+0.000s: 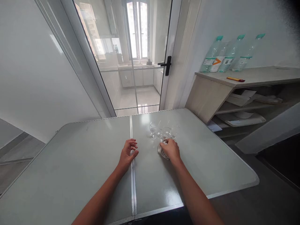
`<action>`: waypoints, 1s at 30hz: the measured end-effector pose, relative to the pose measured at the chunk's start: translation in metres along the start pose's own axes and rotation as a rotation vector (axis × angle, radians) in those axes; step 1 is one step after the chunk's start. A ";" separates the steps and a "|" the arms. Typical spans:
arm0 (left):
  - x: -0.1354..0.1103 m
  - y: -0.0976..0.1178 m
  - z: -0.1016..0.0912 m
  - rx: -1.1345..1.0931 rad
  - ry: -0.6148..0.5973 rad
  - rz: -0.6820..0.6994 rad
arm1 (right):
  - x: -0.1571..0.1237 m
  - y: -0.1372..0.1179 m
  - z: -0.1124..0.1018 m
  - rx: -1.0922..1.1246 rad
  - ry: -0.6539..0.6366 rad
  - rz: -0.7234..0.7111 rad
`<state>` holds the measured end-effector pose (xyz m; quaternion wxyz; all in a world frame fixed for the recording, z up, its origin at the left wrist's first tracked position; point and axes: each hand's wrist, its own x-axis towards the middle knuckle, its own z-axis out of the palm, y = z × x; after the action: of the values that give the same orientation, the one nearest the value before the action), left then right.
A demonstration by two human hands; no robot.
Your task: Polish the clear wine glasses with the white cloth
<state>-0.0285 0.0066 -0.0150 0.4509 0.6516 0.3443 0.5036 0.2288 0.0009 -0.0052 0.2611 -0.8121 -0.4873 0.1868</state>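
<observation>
My left hand (128, 152) hovers by the metal seam of the table, palm turned inward, with its fingers loosely curled and apart and nothing in them. To the right, my right hand (172, 150) is closed over the top of a small crumpled whitish cloth (161, 152), which is partly hidden beneath it. Just beyond that hand several clear stemmed glasses stand in a tight group. The leftmost glass (153, 127) is upright and slightly apart, while a wider-rimmed glass (167, 131) is directly behind my fingers. Transparent outlines overlap there, so the glasses are hard to separate.
The pale table (89, 162) has a raised metal edge. Beyond it stands a glass door (131, 90) with a black handle (167, 65). At right, a wooden shelf unit (211, 93) bears several plastic bottles (227, 61) and a yellow-red wrapped stick (235, 79).
</observation>
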 end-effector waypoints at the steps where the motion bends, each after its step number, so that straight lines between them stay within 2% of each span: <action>1: 0.000 0.001 0.000 0.002 -0.004 -0.002 | 0.001 0.001 0.000 -0.007 -0.001 0.004; 5: 0.000 0.001 0.001 0.005 0.001 -0.005 | -0.001 -0.001 -0.005 -0.047 -0.008 0.016; 9: 0.002 0.002 0.001 0.001 0.014 -0.006 | -0.014 -0.010 -0.012 -0.192 0.032 0.068; 11: 0.002 0.003 0.000 0.007 0.013 -0.016 | -0.025 -0.016 -0.009 -0.241 0.021 0.025; 13: 0.001 0.004 -0.003 0.024 -0.026 -0.051 | -0.038 -0.025 -0.002 -0.235 -0.068 -0.117; 14: 0.000 0.003 -0.004 0.034 -0.075 -0.077 | -0.045 -0.029 0.004 -0.212 -0.142 -0.236; 18: -0.007 0.000 -0.007 0.070 -0.404 -0.141 | -0.071 -0.043 0.023 -0.098 -0.434 -0.850; 20: -0.009 -0.003 -0.006 0.116 -0.490 -0.147 | -0.080 -0.045 0.028 -0.070 -0.501 -1.056; 22: -0.009 -0.005 -0.002 0.170 -0.498 -0.162 | -0.084 -0.045 0.031 -0.044 -0.525 -1.142; 30: -0.005 -0.001 0.002 0.231 -0.499 -0.178 | -0.081 -0.044 0.034 -0.033 -0.546 -1.145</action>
<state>-0.0276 0.0016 -0.0178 0.4870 0.7695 0.3336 0.2435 0.1423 -0.0457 -0.0011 0.1736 -0.3497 -0.8963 0.2104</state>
